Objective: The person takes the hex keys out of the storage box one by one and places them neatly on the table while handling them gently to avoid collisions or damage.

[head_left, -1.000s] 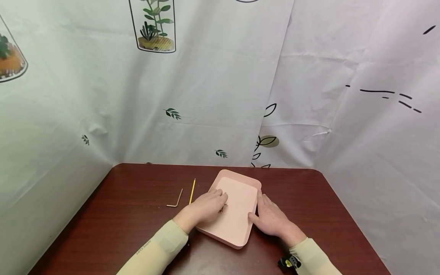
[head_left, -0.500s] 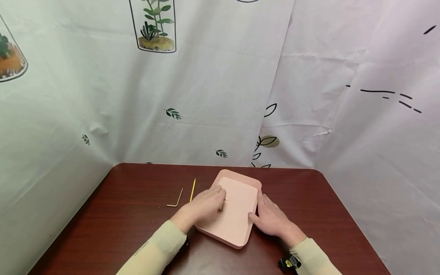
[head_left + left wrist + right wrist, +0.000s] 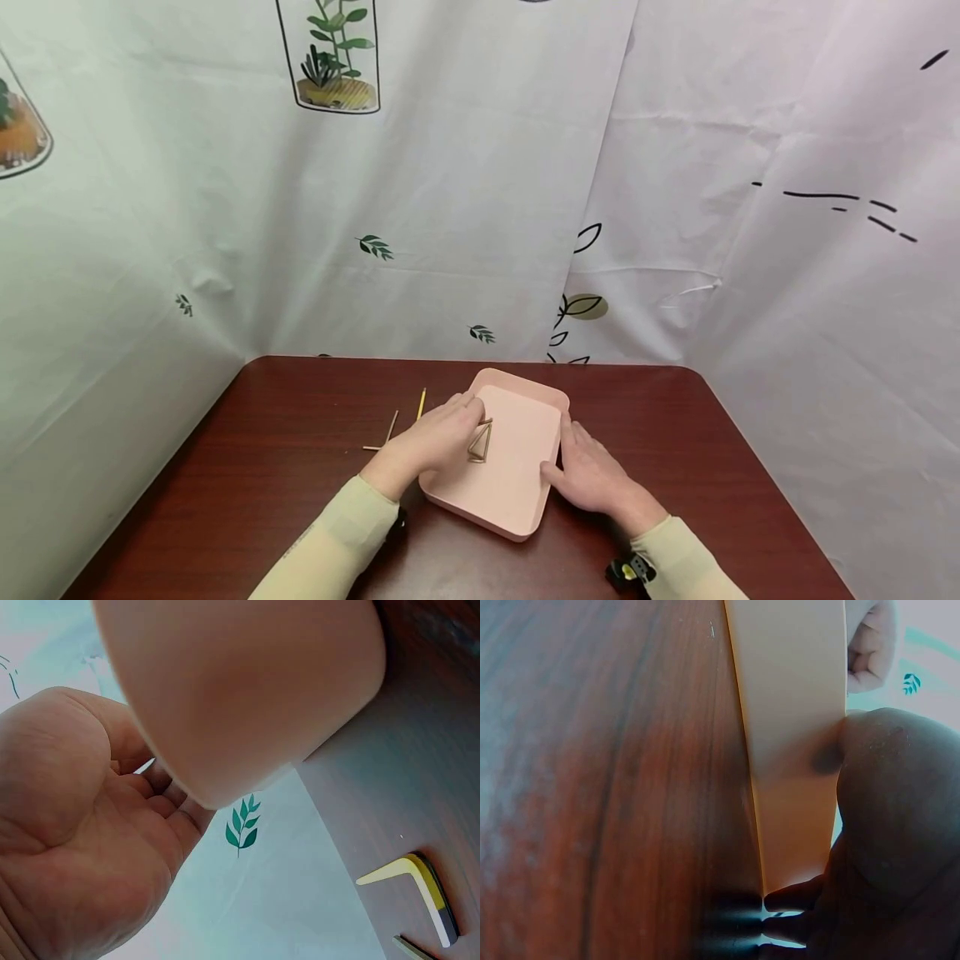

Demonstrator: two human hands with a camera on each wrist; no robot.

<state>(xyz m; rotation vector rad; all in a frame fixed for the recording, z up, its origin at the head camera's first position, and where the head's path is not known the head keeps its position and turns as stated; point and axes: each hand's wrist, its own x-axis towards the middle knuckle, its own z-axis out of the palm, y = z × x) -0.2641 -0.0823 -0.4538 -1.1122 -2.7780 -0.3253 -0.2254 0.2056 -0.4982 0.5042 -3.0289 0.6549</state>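
A pink rectangular tray (image 3: 491, 517) lies slanted on the dark wooden table. My left hand (image 3: 438, 437) reaches over its left wall, with curled fingers just above its floor. A thin rod end, apparently of a hex key (image 3: 486, 422), pokes out by those fingertips, which are mostly hidden. Below it, more bent hex keys (image 3: 478, 451) lie in the tray. My right hand (image 3: 592, 473) holds the tray's right side. Its thumb (image 3: 551, 473) hooks over the rim while the fingers run along the outer wall.
Left of the tray, an L-shaped hex key (image 3: 391, 427) lies on the table (image 3: 285, 467). Beside it is a thin yellow stick (image 3: 422, 403), partly behind my left hand. Printed white cloth (image 3: 450, 208) hangs behind the table and along both sides.
My left hand has shifted left and slightly away from me, uncovering more of the hex keys. The rod end by its fingertips has moved with it. My right hand and the tray stay put.
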